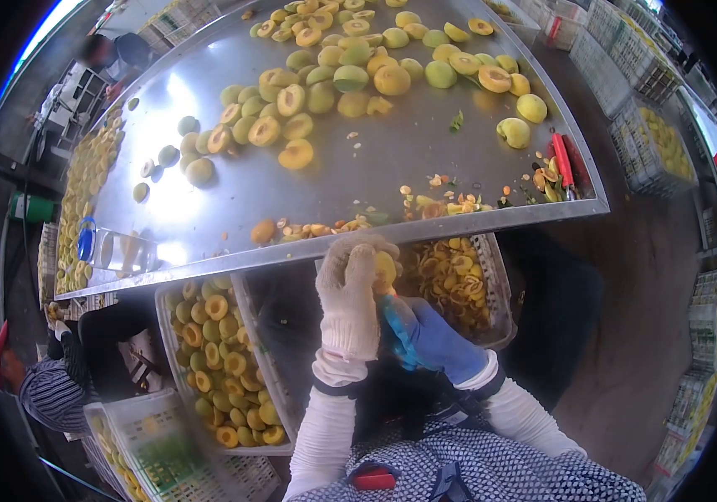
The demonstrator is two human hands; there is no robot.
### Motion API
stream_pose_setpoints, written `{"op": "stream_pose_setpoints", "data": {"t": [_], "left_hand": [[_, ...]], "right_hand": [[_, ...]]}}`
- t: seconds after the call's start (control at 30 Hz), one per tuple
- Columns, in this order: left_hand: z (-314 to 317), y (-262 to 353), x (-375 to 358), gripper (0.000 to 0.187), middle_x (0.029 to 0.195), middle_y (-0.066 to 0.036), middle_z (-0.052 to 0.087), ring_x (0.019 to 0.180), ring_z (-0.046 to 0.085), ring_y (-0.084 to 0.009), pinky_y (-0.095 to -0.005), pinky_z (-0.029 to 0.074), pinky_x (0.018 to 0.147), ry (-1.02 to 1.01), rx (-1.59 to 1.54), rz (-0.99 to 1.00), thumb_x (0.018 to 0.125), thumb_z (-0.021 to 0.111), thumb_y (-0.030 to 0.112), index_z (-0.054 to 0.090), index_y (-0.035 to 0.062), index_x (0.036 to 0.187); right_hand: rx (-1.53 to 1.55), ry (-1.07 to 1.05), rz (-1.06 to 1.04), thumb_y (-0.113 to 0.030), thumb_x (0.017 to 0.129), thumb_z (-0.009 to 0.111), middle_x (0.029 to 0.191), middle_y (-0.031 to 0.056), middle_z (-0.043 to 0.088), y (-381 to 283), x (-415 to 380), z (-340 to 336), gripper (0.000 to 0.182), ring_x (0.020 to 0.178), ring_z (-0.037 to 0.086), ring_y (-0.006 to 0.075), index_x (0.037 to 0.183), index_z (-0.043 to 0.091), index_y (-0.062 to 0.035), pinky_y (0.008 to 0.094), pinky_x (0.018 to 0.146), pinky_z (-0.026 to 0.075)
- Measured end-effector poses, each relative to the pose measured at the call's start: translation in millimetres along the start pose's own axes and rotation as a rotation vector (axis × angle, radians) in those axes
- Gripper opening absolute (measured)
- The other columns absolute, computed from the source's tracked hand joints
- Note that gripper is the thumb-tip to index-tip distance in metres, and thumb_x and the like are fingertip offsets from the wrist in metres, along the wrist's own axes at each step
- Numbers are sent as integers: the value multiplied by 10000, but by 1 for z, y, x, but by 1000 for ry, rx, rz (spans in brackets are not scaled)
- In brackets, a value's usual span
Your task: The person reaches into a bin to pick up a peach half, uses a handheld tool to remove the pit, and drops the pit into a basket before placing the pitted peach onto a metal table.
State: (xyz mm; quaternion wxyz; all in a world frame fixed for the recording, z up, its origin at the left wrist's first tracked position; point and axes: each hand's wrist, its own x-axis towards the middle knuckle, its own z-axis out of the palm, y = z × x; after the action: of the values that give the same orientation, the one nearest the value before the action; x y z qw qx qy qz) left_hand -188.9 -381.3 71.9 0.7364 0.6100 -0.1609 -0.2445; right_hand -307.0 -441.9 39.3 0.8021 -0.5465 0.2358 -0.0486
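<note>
My left hand (348, 293), in a cream knit glove, is closed around a yellow peach (385, 269) just below the metal table's near edge. Pressed close beside it, my right hand (433, 335) wears a blue glove and has its fingers curled up against the peach. Whatever the right fingers grip is hidden. Under both hands sits a crate of cut peach scraps (452, 280). To the left stands a white crate (245, 335) full of halved peaches.
Whole and halved peaches (321, 96) lie across the metal table (425, 167). A red-handled tool (562, 159) rests at its right corner, with scraps along the near edge. A clear bottle (116, 249) lies at left. Another person (53, 389) sits lower left; stacked crates (651, 146) stand right.
</note>
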Motion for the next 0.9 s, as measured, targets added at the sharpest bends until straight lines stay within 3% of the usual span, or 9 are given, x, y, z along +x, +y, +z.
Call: {"op": "stream_pose_setpoints", "data": {"t": [0.03,0.23,0.37,0.43,0.5,0.63,0.73,0.77,0.9], "left_hand": [[-1,5,1,254,970,-110,692,822,664,-196,-325,552,790,-54,33,-74,1054,509,196,648,4,1146],[-9,23,13,265,933,-117,705,771,662,-169,-302,551,726,-322,129,-202,1008,530,216,669,-9,1017],[-3,13,12,273,946,-118,718,755,655,-156,-283,538,706,-236,0,-219,1004,522,216,678,-7,1026],[1,7,7,278,930,-114,717,751,653,-153,-279,533,701,-203,20,-189,1014,531,230,679,-5,1026],[2,6,6,284,915,-110,717,748,650,-151,-275,528,696,-176,44,-154,1024,540,244,680,-3,1025],[-2,13,10,335,934,-108,718,755,651,-148,-272,526,700,-282,40,-190,1052,570,315,676,-2,1030],[-4,17,15,390,966,-113,718,775,659,-157,-279,532,711,-368,165,-267,1060,550,363,674,-6,1047],[-4,18,14,409,984,-119,717,791,665,-165,-285,539,721,-393,303,-283,1060,530,375,671,-9,1057],[-18,32,18,415,1008,-134,717,836,682,-184,-297,557,752,-492,189,-365,1048,523,371,668,-15,1090]], "right_hand": [[105,-84,200,-480,1108,477,639,-2,527,-6,-3,-2,487,515,501,127,951,641,-48,271,513,439],[749,-475,234,-614,1084,419,634,-34,469,9,-8,-3,571,485,420,72,998,613,-84,245,454,352],[742,-436,292,-633,1077,405,625,-49,443,-5,-9,-4,601,475,397,72,983,621,-80,233,455,341],[414,-281,251,-633,1080,390,624,-47,441,-11,-11,-8,606,479,398,71,976,624,-83,234,456,343],[469,-317,287,-631,1079,397,621,-44,444,-7,-12,-14,603,480,406,74,980,624,-81,242,458,350],[753,-439,321,-629,1075,413,613,-36,463,10,-14,-9,605,477,433,74,979,621,-69,252,455,370],[524,-237,305,-610,1083,417,604,-43,452,7,-17,-7,599,471,423,67,980,615,-53,243,453,369],[526,-236,306,-610,1083,417,604,-43,452,6,-18,-8,599,471,423,67,980,615,-53,243,453,369],[525,-408,303,-608,1081,424,622,-41,462,-8,-16,-22,602,485,427,60,987,609,-43,239,459,363]]}}
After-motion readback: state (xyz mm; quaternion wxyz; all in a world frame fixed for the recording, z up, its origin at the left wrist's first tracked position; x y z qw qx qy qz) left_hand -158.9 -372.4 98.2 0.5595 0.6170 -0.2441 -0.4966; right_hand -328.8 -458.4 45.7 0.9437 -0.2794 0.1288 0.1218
